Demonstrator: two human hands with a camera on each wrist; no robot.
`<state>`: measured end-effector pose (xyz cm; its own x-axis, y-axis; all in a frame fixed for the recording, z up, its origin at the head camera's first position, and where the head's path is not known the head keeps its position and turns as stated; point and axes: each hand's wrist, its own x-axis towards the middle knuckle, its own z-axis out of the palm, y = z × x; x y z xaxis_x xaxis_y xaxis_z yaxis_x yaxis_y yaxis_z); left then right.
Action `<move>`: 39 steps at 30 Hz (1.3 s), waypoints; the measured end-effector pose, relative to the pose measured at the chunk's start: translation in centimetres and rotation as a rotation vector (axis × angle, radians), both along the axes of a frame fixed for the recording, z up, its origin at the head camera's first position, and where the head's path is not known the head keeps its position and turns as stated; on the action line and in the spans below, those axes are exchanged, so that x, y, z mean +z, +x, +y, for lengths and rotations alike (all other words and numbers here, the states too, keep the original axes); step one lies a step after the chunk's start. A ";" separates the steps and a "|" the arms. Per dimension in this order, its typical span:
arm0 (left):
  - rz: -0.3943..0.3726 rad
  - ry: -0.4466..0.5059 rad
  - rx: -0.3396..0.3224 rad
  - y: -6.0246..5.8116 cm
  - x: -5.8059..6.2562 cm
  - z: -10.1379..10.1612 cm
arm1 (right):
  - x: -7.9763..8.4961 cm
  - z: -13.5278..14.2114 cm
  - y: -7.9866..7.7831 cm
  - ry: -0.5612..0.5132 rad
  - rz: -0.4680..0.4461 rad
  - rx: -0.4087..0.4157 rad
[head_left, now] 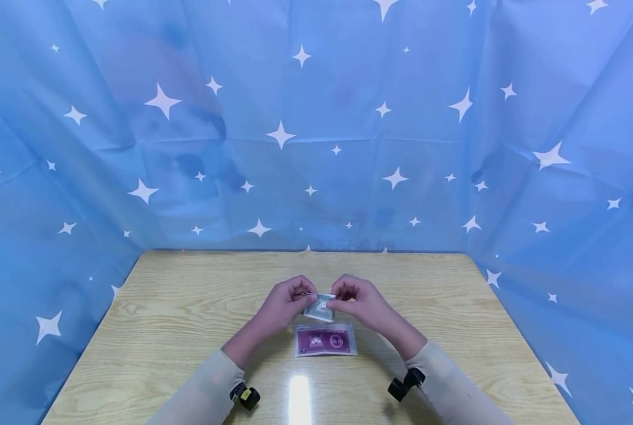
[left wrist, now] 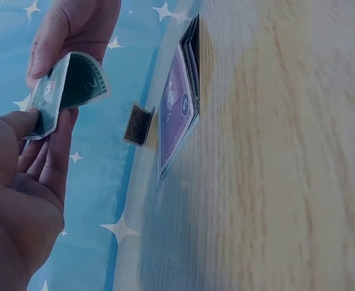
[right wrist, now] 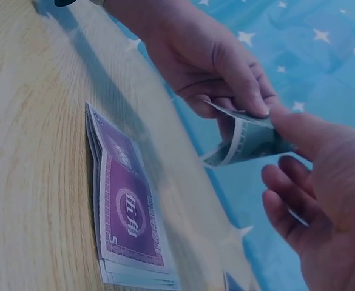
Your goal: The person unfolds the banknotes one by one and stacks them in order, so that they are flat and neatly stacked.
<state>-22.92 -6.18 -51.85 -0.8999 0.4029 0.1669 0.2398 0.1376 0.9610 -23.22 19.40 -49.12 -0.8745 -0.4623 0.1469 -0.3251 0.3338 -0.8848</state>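
Observation:
Both hands hold a green banknote above the table, bent over on itself so that it forms a loop. My left hand pinches one end between thumb and fingers; my right hand pinches the other. In the left wrist view the digit 2 shows on the inner face of the green note. Below the hands, nearer to me, lies a stack of purple banknotes, creased in the middle and slightly raised. The top purple note bears a 5 in its corner.
A small dark folded piece of paper stands on the wooden table beyond the purple stack; in the head view it cannot be made out. A blue star-patterned cloth hangs behind and beside the table. Light glares off the front part of the tabletop.

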 end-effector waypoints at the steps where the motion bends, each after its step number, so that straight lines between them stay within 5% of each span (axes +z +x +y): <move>1: -0.007 0.007 -0.003 0.0 0.0 0.0 | 0.0 0.0 0.0 0.001 0.011 -0.004; 12: 0.022 -0.012 0.013 0.2 0.0 0.3 | -0.1 0.0 -0.4 0.009 0.101 -0.005; 27: -0.003 -0.026 0.037 0.6 0.9 0.0 | 0.1 0.3 0.1 -0.036 -0.054 -0.054; 39: -0.018 -0.037 0.029 1.1 0.8 -1.1 | 0.5 0.8 1.3 -0.026 -0.066 -0.090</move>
